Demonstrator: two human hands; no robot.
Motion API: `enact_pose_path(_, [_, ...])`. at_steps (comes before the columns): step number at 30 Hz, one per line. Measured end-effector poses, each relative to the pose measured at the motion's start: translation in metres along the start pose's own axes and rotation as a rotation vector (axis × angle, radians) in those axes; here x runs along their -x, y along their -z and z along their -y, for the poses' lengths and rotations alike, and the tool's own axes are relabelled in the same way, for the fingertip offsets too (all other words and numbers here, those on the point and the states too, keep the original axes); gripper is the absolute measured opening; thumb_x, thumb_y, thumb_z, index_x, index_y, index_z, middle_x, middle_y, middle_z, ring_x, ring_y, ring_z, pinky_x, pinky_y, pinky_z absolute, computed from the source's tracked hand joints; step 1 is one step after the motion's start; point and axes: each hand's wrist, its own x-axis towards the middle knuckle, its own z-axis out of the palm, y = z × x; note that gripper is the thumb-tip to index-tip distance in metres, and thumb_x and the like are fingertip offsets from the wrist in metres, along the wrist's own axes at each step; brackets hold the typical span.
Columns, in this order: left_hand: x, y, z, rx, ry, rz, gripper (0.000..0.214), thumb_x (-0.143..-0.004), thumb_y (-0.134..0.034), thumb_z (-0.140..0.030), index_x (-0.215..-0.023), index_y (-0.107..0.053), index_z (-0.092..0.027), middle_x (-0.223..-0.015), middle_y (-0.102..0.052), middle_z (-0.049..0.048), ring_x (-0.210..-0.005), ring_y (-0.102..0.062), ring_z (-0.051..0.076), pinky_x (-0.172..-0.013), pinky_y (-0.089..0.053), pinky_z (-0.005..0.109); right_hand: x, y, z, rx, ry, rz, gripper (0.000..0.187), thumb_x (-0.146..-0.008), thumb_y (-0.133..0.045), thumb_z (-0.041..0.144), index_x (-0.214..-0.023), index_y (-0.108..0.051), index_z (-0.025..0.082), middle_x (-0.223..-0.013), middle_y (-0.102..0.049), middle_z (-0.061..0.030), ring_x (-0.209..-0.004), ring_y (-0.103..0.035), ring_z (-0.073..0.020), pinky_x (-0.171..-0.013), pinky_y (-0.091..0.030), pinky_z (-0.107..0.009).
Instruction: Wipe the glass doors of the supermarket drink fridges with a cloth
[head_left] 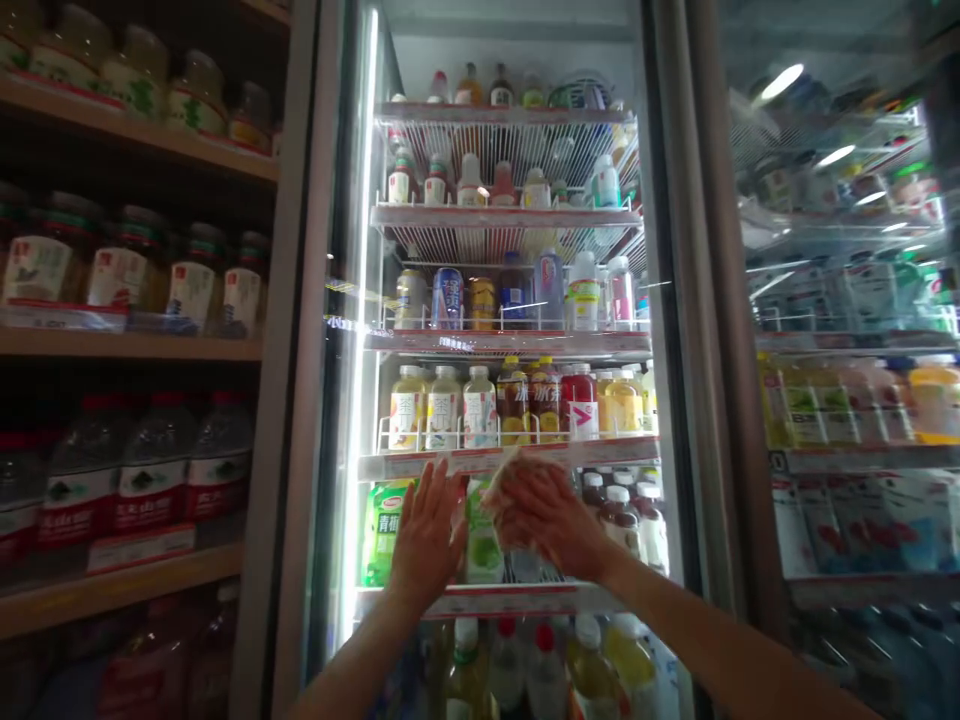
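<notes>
"pale cloth (493, 497) under the right hand (549, 510), is that so?"

"yes, spread beneath it, up against the glass door (341, 323) of a lit cooler. the fingers are blurred, and i cannot tell whether they close on it."

"and the left hand (427, 535)?"

"unfolded and bare, fingers pointing up, palm toward the glass. the two hands are apart, side by side."

"what shows just behind them?"

"a green pouch (381, 535) left of the left hand, a green pack (484, 540) between the two, and dark-capped bottles (621, 520) to the right."

"higher up?"

"one shelf above, pale-labelled bottles (442, 408), brown bottles with yellow caps (529, 402) and a red bottle (579, 402). cans (448, 298) stand on the next."

"and outside the cooler?"

"to the left, wooden shelves (135, 344) carry jars (118, 268) and, lower down, red-labelled bottles (154, 475). to the right, more drinks (855, 400) show behind another pane."
</notes>
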Motion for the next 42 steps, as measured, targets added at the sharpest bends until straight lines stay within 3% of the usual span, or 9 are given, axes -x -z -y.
enact_pose_path(4, [-0.001,0.007,-0.007,0.077,0.04,-0.042,0.054,-0.085,-0.043,-0.024,-0.137,-0.03,-0.016,-0.141,-0.037,0.015,-0.136,-0.024,0.027,-0.108,-0.025,0.049,-0.008,-0.007,0.004,0.071,-0.33,-0.164,0.041,-0.084,-0.049,0.027,-0.124,-0.053,0.019,-0.144,-0.034,-0.009,-0.137,-0.016,-0.0285,-0.11,-0.009,-0.053])
enact_pose_path(11, [-0.012,0.008,-0.051,0.6,-0.078,0.008,0.054,-0.087,-0.04,-0.028,-0.138,-0.025,-0.017,-0.134,-0.046,0.0136,-0.126,-0.04,0.02,-0.1,-0.039,0.037,0.014,-0.025,0.044,-0.043,-0.03,-0.037,0.041,-0.082,-0.051,0.03,-0.123,-0.054,0.024,-0.14,-0.041,-0.0043,-0.136,-0.02,-0.0257,-0.112,-0.009,-0.048])
enact_pose_path(19, [-0.04,-0.03,-0.097,0.171,0.082,-0.119,0.046,-0.085,-0.044,-0.032,-0.129,-0.044,-0.016,-0.124,-0.053,0.0129,-0.113,-0.049,0.025,-0.093,-0.04,0.042,0.087,0.012,-0.03,0.092,-0.373,-0.18,0.057,-0.088,-0.041,0.026,-0.142,-0.024,0.026,-0.15,-0.021,-0.0072,-0.137,-0.022,-0.0272,-0.108,-0.017,-0.053])
enact_pose_path(23, [-0.048,-0.029,-0.045,-0.017,-0.003,-0.217,0.039,-0.085,-0.044,-0.03,-0.122,-0.051,-0.019,-0.121,-0.055,0.0108,-0.114,-0.048,0.023,-0.102,-0.03,0.043,0.095,0.014,-0.044,0.111,-0.35,-0.101,0.06,-0.09,-0.038,0.03,-0.144,-0.013,0.032,-0.151,-0.018,-0.0029,-0.136,-0.024,-0.0265,-0.108,-0.019,-0.051])
enact_pose_path(26, [-0.032,-0.014,0.022,-0.178,0.235,-0.347,0.045,-0.086,-0.04,-0.031,-0.127,-0.046,-0.013,-0.129,-0.048,0.0181,-0.122,-0.042,0.028,-0.103,-0.027,0.049,0.092,0.009,-0.035,0.112,-0.371,-0.109,0.062,-0.09,-0.037,0.031,-0.145,-0.009,0.031,-0.152,-0.015,-0.0032,-0.137,-0.021,-0.0273,-0.108,-0.018,-0.053])
enact_pose_path(29, [-0.018,-0.01,0.038,-0.216,0.408,-0.368,0.049,-0.087,-0.037,-0.031,-0.131,-0.04,-0.008,-0.134,-0.043,0.0223,-0.129,-0.033,0.032,-0.102,-0.025,0.054,0.087,0.004,-0.025,0.112,-0.448,-0.153,0.065,-0.089,-0.037,0.034,-0.145,-0.005,0.027,-0.152,-0.013,-0.006,-0.137,-0.018,-0.0298,-0.107,-0.016,-0.057])
enact_pose_path(34, [-0.022,-0.026,-0.026,0.004,-0.402,-0.109,0.04,-0.085,-0.042,-0.031,-0.123,-0.05,-0.024,-0.135,-0.048,0.0045,-0.132,-0.03,0.02,-0.112,-0.01,0.047,0.09,0.006,-0.029,0.129,-0.409,-0.137,0.062,-0.09,-0.034,0.034,-0.145,-0.007,0.028,-0.151,-0.016,-0.0054,-0.136,-0.021,-0.0298,-0.106,-0.02,-0.054])
enact_pose_path(36, [-0.029,-0.025,-0.022,0.05,-0.494,-0.087,0.037,-0.084,-0.043,-0.029,-0.12,-0.052,-0.027,-0.134,-0.049,0.0018,-0.132,-0.032,0.018,-0.112,-0.009,0.046,0.093,0.008,-0.033,0.141,-0.374,-0.113,0.061,-0.09,-0.035,0.033,-0.145,-0.009,0.03,-0.151,-0.016,-0.0043,-0.136,-0.022,-0.0286,-0.106,-0.02,-0.052])
enact_pose_path(42, [-0.037,-0.007,0.045,-0.137,0.353,-0.36,0.048,-0.084,-0.042,-0.028,-0.13,-0.043,-0.014,-0.135,-0.045,0.0162,-0.132,-0.029,0.031,-0.105,-0.016,0.059,0.09,0.003,-0.026,0.121,-0.44,-0.139,0.065,-0.088,-0.037,0.031,-0.145,-0.005,0.028,-0.152,-0.013,-0.0046,-0.137,-0.018,-0.0283,-0.108,-0.016,-0.054])
